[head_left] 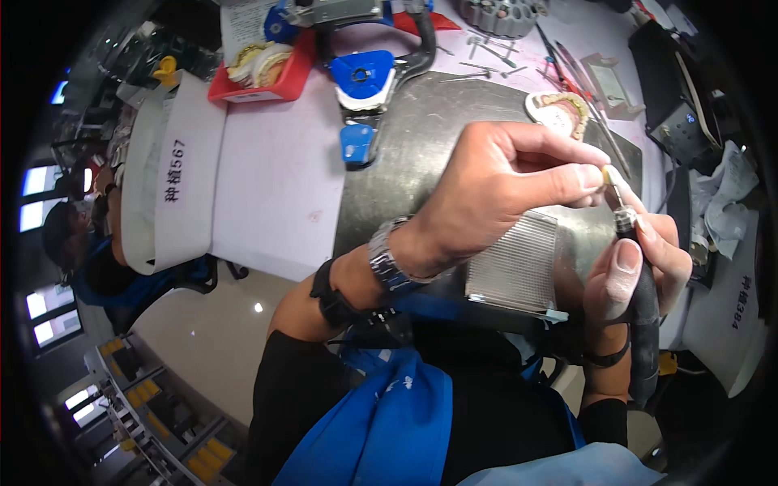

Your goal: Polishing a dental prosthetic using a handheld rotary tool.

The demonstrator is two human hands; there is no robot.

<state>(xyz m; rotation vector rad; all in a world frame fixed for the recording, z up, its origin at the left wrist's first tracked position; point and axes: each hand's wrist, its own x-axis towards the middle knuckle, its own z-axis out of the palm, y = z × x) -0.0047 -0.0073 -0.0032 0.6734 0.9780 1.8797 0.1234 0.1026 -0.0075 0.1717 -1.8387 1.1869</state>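
My left hand (506, 174) reaches in from the left and pinches a small yellowish dental piece (606, 175), probably a tooth crown, between thumb and forefinger. In my right hand (636, 263) is a black rotary handpiece (644, 324), gripped like a pen with its metal nose up. The thin bur (617, 194) in its nose meets or nearly meets the piece; whether they touch I cannot tell. My fingertips look dusted white. Just beyond my hands, a dental model (559, 113) with a horseshoe row of teeth lies on the grey metal plate (397, 162).
A ribbed vent grille (512, 263) lies below my hands. Behind are a blue articulator (362, 77), a red tray (263, 77) with dental models, scattered burs (494, 57) and a round bur holder (500, 14). A control box (681, 105) stands right; a white partition (174, 211) left, with another person beyond.
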